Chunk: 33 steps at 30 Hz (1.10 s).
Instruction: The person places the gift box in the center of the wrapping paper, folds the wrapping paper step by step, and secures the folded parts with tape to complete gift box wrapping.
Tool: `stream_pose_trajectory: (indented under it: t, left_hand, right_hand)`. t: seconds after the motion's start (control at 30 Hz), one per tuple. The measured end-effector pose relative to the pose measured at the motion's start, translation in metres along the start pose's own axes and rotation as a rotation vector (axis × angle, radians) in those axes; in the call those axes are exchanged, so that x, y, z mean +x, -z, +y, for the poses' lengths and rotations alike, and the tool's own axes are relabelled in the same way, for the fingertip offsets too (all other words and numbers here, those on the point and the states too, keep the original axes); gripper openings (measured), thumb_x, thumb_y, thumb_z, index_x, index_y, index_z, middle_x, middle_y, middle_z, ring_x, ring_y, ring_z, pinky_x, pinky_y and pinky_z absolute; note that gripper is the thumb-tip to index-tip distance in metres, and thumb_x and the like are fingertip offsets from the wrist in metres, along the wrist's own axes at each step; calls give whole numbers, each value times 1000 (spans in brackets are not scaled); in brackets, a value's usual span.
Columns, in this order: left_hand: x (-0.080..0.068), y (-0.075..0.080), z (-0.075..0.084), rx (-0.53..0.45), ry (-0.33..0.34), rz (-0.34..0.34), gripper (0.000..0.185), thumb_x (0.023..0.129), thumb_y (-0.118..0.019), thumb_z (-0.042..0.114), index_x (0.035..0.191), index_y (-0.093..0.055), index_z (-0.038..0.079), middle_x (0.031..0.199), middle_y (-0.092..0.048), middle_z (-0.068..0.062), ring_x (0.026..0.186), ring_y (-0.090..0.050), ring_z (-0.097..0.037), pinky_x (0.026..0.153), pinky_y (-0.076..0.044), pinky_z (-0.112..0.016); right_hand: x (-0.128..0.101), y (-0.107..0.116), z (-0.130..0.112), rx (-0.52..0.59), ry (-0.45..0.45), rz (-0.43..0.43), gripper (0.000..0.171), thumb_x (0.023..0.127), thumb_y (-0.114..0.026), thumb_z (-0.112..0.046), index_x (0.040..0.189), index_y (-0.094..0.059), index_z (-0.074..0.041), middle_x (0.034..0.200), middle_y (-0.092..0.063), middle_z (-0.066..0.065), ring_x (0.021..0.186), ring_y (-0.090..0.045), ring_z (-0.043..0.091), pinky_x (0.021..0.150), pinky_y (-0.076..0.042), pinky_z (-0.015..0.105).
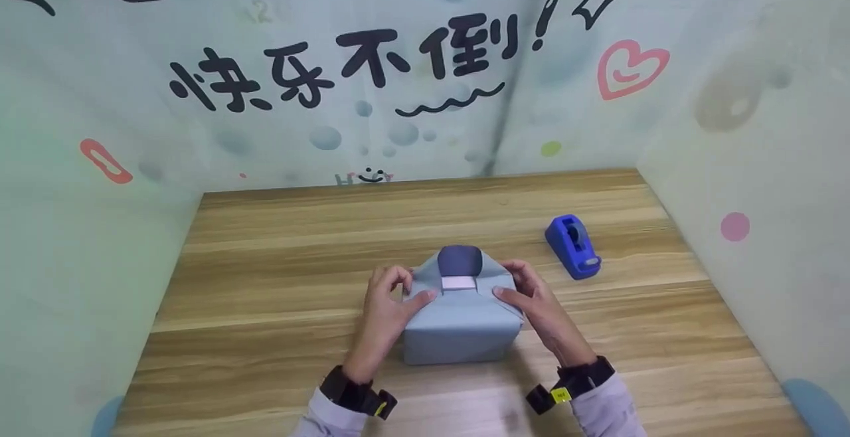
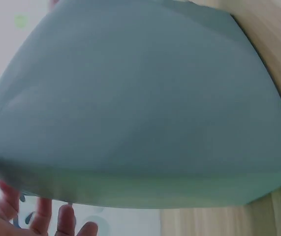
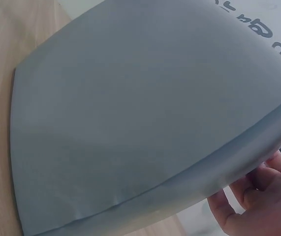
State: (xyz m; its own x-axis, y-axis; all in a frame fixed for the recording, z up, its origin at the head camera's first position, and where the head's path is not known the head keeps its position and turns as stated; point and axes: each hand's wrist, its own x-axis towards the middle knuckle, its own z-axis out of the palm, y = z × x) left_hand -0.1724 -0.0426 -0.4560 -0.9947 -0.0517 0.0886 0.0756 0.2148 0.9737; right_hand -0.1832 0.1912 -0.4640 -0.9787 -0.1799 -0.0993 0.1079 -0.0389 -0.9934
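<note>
wrapped box (image 1: pixel 459 321) sits mid-table (image 1: pixel 265 258), blue-grey paper around it. your left hand (image 1: pixel 388 304) and right hand (image 1: pixel 531 301) press the folded side flaps in at the top, fingers curled onto the paper, a strip of tape (image 1: pixel 459 283) between them. you look to be on the end-fold step; next move calls for holding both flaps flat while one hand frees itself for the tape dispenser (image 1: pixel 573 246), well to the right. wrist views show only paper close up and fingertips (image 2: pixel 64 219), grip probably light; dispenser shows in head view alone.
</note>
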Motion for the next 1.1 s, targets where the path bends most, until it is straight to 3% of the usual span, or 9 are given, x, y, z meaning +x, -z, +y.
stream_pose_trajectory:
  t: [0.13,0.27,0.4,0.57,0.77,0.9,1.1]
  left_hand:
    - [-2,2,-1,50,-69,-32,15,71,-75,23,78,-66,13,105,-57,-3,107,-47,-19,98,-31,-43]
    - [-2,5,1,51,-50,-130,15,77,-70,23,89,-71,16,112,-58,-5,116,-44,-23,104,-25,-47]
    - [0,7,-2,13,-27,-236,23,82,-65,25,103,-69,15,123,-55,-8,127,-37,-28,108,-19,-54]
    - [2,6,-7,-31,-26,-296,30,85,-62,29,111,-65,16,128,-51,-7,128,-37,-28,108,-20,-54]
    - [2,4,-6,-16,-83,-265,28,84,-63,25,110,-66,14,124,-54,-5,123,-43,-24,107,-25,-47]
    - [2,4,-4,54,-156,-197,22,81,-66,22,102,-69,16,115,-60,-1,116,-48,-20,104,-32,-42]
    - [2,2,-2,134,-271,-92,12,76,-71,19,88,-71,15,100,-63,2,103,-52,-15,94,-39,-36]
  right_hand:
    - [-2,-2,0,28,51,19,34,81,-58,2,108,-40,-7,101,-55,0,94,-51,12,81,-41,23]
    - [-5,-2,-1,-32,131,3,20,82,-59,1,98,-47,0,98,-52,4,98,-49,13,84,-38,22]
    - [-7,2,-3,-150,123,-67,21,86,-59,-12,104,-62,-2,115,-56,5,118,-45,15,101,-32,29]
    - [-6,6,-4,-233,82,-104,29,88,-58,-20,115,-63,-12,135,-47,5,134,-29,21,111,-17,48]
    - [-5,5,-5,-230,86,-101,30,88,-58,-20,115,-63,-11,132,-50,3,128,-38,16,109,-26,38]
    - [-6,4,-4,-204,126,-102,28,88,-58,-20,113,-64,-9,127,-54,2,123,-43,13,103,-32,26]
    - [-7,1,0,-142,216,-68,21,87,-58,-12,104,-65,-1,116,-58,4,116,-49,13,97,-37,20]
